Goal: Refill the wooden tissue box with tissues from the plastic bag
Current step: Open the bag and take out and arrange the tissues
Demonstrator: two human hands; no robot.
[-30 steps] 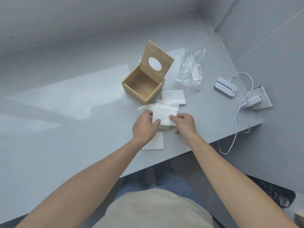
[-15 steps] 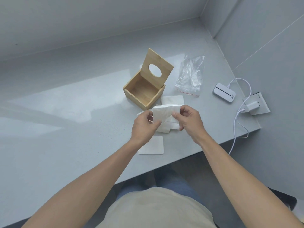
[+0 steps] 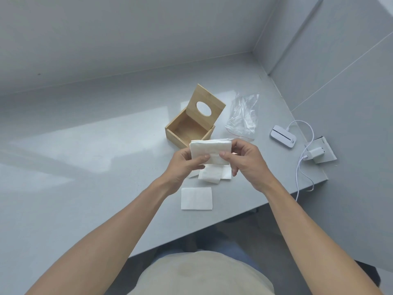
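The wooden tissue box (image 3: 187, 133) stands on the grey table with its hinged lid (image 3: 205, 107) tipped up; the inside looks bare. Just in front of it, both hands hold a folded stack of white tissues (image 3: 210, 150) above the table: my left hand (image 3: 185, 165) pinches its left side, my right hand (image 3: 244, 162) its right side. More tissues (image 3: 212, 175) lie on the table under my hands, and a single flat tissue (image 3: 196, 198) lies nearer to me. The clear plastic bag (image 3: 243, 116) lies crumpled to the right of the box.
A white device (image 3: 282, 136) with a cable (image 3: 302, 167) and a plug adapter (image 3: 316, 155) on a card sit near the table's right edge. Walls close the table's far side and right corner. The near table edge runs diagonally below my forearms.
Both hands lifted the tissue stack off the table and raised it toward the box. The tissues were squared into a neater stack. The loose tissues left on the table now show beneath my hands.
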